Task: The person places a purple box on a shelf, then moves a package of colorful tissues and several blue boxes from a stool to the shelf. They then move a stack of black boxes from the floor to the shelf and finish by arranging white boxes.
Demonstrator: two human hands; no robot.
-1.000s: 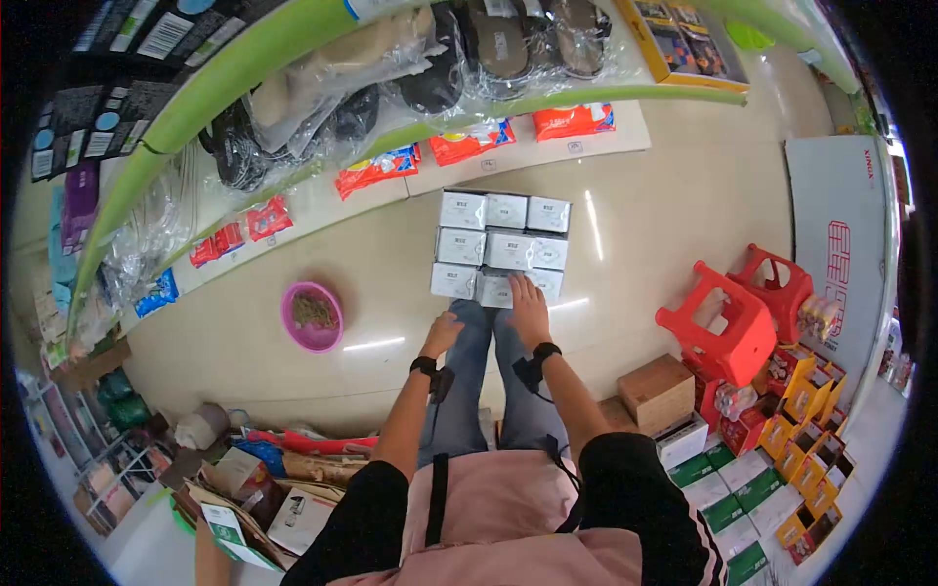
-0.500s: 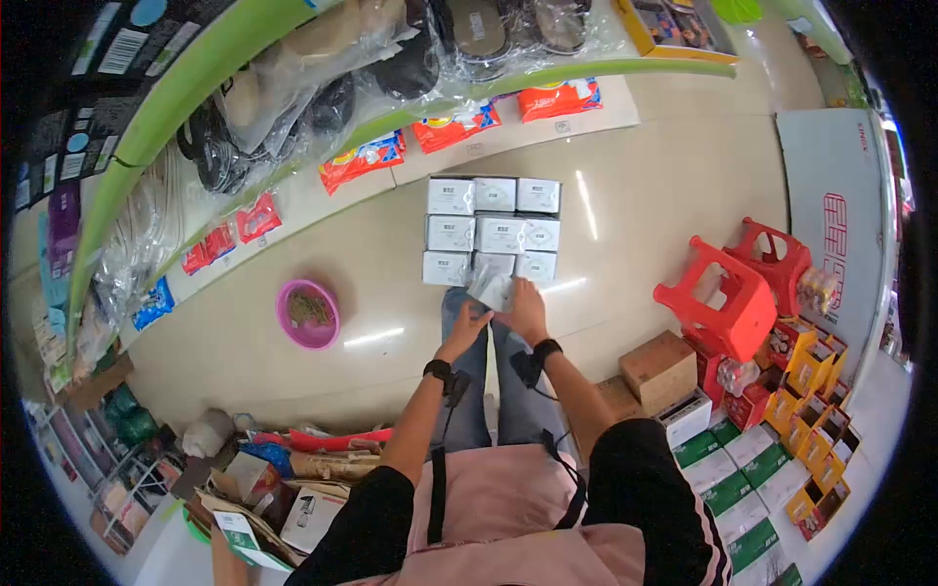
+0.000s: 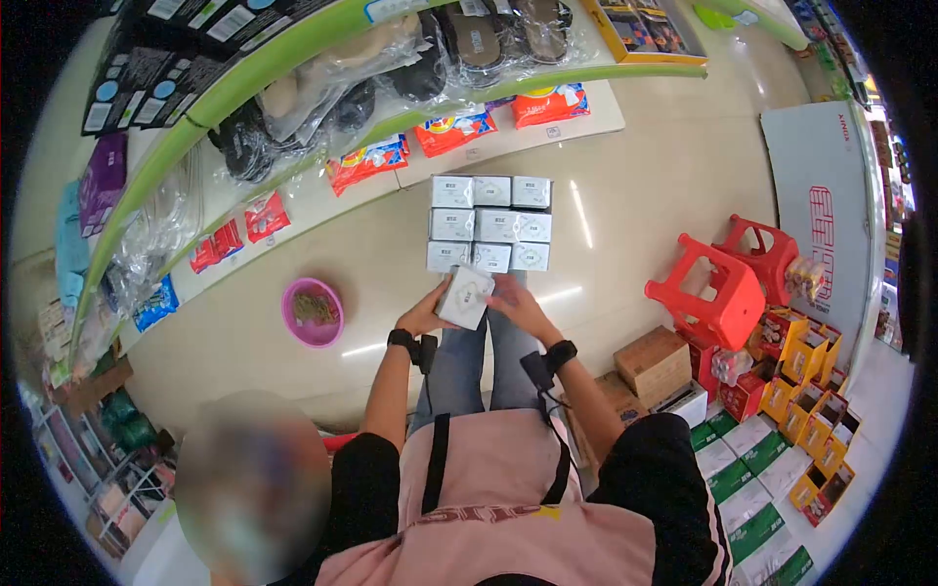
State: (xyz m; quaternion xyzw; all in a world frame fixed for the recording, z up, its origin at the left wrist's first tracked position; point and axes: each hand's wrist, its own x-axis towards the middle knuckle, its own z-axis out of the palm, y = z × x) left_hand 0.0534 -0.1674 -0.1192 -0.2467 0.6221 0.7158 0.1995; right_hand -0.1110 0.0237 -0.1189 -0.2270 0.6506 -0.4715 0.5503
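Note:
A white box-shaped pack with printing on its face is tilted above my lap. My left hand grips it from the left side. At its right edge is my right hand, fingers apart, fingertips beside or lightly touching the pack. Just beyond stands a block of similar white packs in rows, set close together on the floor. Both wrists wear black straps with small devices.
Shelving with bagged shoes and red packets runs along the front left. A pink basin sits left on the floor. Red stools, cardboard boxes and yellow cartons stand right. Another person's blurred head is lower left.
The pack has turned so its printed face shows upward, and it has moved left and nearer to me. My right hand has loosened from it. Another person's head has come in at lower left.

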